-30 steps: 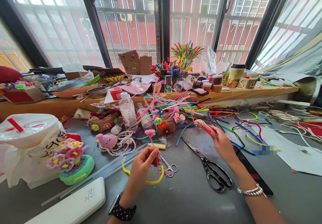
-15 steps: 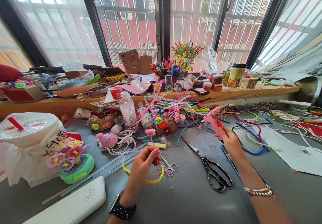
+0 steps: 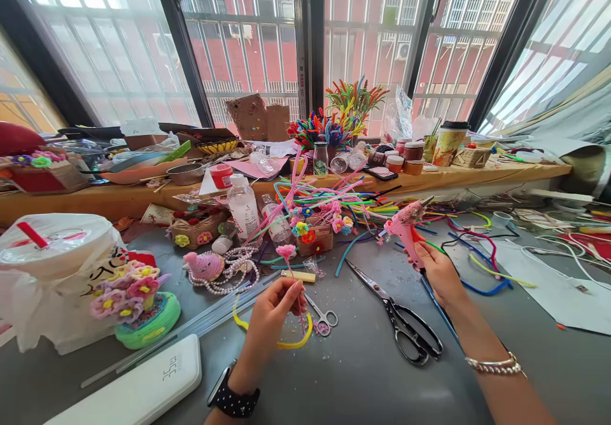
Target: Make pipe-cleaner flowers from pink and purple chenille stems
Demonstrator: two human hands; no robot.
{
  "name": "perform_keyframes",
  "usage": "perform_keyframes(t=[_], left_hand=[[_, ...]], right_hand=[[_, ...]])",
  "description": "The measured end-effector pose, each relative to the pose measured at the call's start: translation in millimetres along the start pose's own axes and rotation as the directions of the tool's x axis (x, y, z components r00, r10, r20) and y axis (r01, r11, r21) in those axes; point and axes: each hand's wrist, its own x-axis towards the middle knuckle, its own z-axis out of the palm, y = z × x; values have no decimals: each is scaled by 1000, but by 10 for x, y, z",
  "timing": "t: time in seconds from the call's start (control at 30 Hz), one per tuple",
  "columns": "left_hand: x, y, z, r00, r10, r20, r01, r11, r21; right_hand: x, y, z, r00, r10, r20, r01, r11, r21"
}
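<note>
Between its fingertips, my left hand (image 3: 275, 308) pinches the thin stem of a pink pipe-cleaner flower (image 3: 286, 252), its bloom upright above the fingers. My right hand (image 3: 440, 271) is wrapped round the handle of a pink glue gun (image 3: 405, 224), whose dark, residue-covered nozzle points up and to the right. Small scissors (image 3: 324, 319) lie just right of my left hand, over a curved yellow pipe cleaner (image 3: 294, 344). Large black-handled scissors (image 3: 398, 317) lie on the table between both hands. Clear glue sticks (image 3: 200, 322) rest left of my left wrist.
A white power bank (image 3: 138, 380) lies front left, near a flower ornament on a green base (image 3: 147, 320) and a bagged drink cup (image 3: 57, 253). A heap of pipe cleaners (image 3: 329, 193) spreads across the back. White paper (image 3: 548, 285) and cables lie at right.
Both hands keep nearly the same place and the same holds. The glue gun has tilted very slightly; the whole view has shifted a little.
</note>
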Motion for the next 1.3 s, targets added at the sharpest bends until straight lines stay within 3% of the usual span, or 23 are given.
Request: perform_keyframes(t=[0.6,0.77,0.87,0.97,1.1,1.2,1.3], left_hand=[[-8,13,-4,1000,1,-6,-1,1000,16],[-10,3,-9,1000,4,-4,-4,1000,10],[-6,-10,-13,1000,7,8,-7,1000,7],[-4,-14,-11,1000,9,4,-9,1000,20],[-6,-11,-9,1000,7,1,-7,1000,28],[-4,-12,-13,1000,11,3,-11,1000,28],[1,-16,-18,1000,10,-2,-10,999,37]], right_hand=[[-35,-64,7,998,31,47,-37,993,116],[-9,-14,-13,999,-10,35,8,998,58],[-2,21,-11,994,-104,-19,103,993,-65],[-38,8,11,960,-277,-37,253,918,-307],[-116,-40,63,849,-528,-1,422,680,-600],[-140,-44,86,781,-624,39,484,565,-669],[-130,-27,82,767,-640,37,484,540,-688]])
